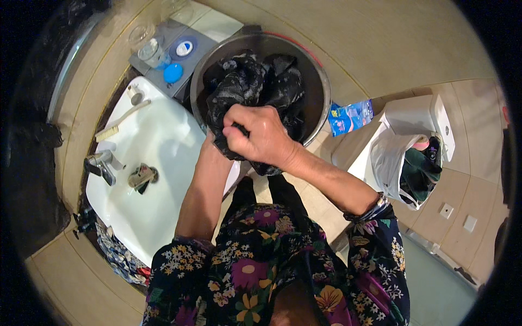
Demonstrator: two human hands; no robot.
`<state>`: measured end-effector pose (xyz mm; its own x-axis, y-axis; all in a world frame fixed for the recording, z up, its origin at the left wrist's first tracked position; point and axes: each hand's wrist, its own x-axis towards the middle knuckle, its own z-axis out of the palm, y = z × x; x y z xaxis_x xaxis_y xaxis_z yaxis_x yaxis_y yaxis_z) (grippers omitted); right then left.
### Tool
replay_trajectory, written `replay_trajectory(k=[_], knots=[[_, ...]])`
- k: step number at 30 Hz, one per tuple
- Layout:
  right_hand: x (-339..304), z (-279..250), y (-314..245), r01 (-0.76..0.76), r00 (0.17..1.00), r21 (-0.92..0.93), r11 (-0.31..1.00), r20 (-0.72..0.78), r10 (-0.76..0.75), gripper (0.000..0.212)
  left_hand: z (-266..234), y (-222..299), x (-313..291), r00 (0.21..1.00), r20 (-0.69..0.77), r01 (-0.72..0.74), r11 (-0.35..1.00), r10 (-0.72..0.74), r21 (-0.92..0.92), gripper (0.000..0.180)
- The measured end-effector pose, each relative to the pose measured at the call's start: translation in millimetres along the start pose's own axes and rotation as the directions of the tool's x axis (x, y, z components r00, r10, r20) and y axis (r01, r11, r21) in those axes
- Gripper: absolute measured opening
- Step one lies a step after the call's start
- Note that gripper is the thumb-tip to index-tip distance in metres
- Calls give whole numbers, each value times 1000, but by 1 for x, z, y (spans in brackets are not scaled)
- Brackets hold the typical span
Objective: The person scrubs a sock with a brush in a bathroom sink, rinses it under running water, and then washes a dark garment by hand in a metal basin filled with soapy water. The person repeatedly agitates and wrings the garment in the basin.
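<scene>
A wet black cloth (239,81) with whitish suds on it lies bunched in a round metal basin (325,87), and part of it hangs over the near rim. My right hand (258,133) is closed in a fist around a fold of this cloth, above the basin's near side. Against the cloth, just left of and below the right hand, is my left hand (213,148). Its wrist shows, but the cloth and the right hand hide its fingers.
Left of the basin is a white sink (179,146) with a faucet (100,165), a long-handled brush (122,122) and something small at the drain. Jars and a blue lid (173,73) stand on a grey ledge. A blue packet (350,117) and a lined bin (389,157) are at right.
</scene>
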<state>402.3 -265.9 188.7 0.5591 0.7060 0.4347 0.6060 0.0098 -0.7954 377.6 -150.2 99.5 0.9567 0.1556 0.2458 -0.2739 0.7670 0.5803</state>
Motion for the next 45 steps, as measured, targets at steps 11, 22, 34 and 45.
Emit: replay_trajectory(k=[11, 22, 34, 45], knots=[[17, -111, 7, -33, 999, -126, 992, -40, 28, 48, 148, 77, 50, 828, -550, 25, 974, 107, 227, 39], [32, -112, -3, -118, 944, 105, 987, -297, 144, 80, 143, 73, 68, 942, -334, 273, 531, 19, 802, 41], [7, -46, -46, 248, 936, -184, 951, 300, -186, 46, 80, 70, 36, 848, -294, 341, 878, -441, -334, 54], [45, -1, 36, 74, 992, -221, 973, -86, -95, 17, -12, 16, 18, 929, -348, 150, 988, -128, 37, 30]])
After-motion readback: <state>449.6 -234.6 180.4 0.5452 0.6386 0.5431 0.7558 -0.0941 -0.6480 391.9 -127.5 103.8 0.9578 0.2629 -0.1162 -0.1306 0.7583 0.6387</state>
